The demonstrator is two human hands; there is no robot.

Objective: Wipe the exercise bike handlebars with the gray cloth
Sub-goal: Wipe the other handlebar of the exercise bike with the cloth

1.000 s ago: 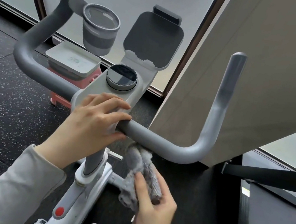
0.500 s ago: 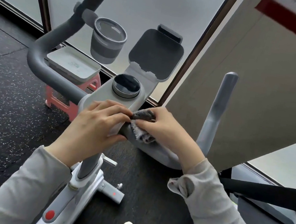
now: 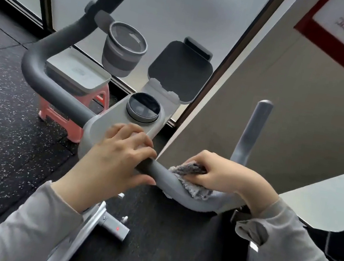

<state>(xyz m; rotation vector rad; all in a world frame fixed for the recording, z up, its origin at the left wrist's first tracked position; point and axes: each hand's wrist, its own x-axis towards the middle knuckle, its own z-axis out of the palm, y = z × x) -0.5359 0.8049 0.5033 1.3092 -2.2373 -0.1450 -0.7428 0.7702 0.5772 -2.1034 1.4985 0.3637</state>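
Gray cloth (image 3: 192,171) in curled right hand (image 3: 221,174) atop handlebars (image 3: 161,172); left hand (image 3: 117,157) curled around them.

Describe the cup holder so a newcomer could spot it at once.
Start at the exercise bike's handlebars and follow the dark left bar upward. The cup holder is clamped by a short arm near that bar's upright end, left of the flat tablet holder. It is the only round, open-topped gray cup; the round display below it is a flat dark disc.
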